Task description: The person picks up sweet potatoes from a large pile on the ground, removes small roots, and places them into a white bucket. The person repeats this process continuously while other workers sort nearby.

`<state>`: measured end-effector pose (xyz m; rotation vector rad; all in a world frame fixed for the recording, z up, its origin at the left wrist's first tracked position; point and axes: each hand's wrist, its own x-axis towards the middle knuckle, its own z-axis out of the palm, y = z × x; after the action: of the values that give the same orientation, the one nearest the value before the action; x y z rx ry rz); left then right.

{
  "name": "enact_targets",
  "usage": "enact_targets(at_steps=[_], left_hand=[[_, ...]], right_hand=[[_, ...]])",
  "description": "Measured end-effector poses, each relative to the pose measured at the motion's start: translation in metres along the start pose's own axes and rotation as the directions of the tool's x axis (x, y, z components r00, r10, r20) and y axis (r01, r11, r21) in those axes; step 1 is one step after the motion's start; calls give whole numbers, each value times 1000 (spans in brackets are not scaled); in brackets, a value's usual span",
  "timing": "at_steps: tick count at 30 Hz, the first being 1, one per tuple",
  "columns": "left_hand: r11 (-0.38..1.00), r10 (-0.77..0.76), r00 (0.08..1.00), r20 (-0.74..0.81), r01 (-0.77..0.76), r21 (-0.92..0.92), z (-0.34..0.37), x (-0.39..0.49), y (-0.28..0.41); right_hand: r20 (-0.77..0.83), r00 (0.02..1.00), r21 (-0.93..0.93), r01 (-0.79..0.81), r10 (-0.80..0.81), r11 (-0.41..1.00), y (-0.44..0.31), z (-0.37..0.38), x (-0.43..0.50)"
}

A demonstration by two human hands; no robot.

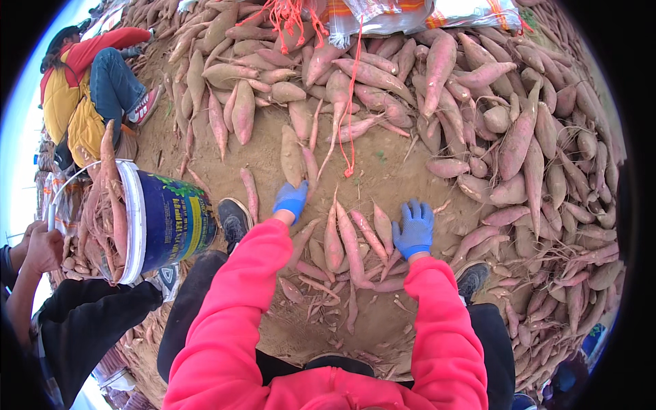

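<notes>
My left hand (291,201), in a blue knit glove, grips the near end of a tan sweet potato (292,154) that points away from me. Beside it is a thinner pink sweet potato (310,166). My right hand (414,228), gloved the same way, has its fingers spread and palm down, holding nothing. It is at the right edge of a small pile of sweet potatoes (351,243) on the bare soil between my feet. Whether it touches the nearest sweet potato (382,225) is hard to tell.
Heaped sweet potatoes (517,148) curve around the front and right. Woven sacks (382,18) and red twine (351,102) lie ahead. At left a person's hands (43,251) hold a tilted blue bucket (171,220) of sweet potatoes. Another person (82,92) sits farther off.
</notes>
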<state>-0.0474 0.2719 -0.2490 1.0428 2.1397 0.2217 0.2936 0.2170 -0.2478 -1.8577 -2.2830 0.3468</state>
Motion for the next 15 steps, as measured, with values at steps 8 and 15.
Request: enact_targets(at_steps=[8, 15], left_hand=[[968, -141, 947, 288, 72, 240, 45, -145, -31], [854, -101, 819, 564, 363, -373, 36, -252, -44]], right_hand=[[37, 999, 43, 0, -1, 999, 5, -3, -4], [-18, 978, 94, -206, 208, 974, -18, -10, -47]])
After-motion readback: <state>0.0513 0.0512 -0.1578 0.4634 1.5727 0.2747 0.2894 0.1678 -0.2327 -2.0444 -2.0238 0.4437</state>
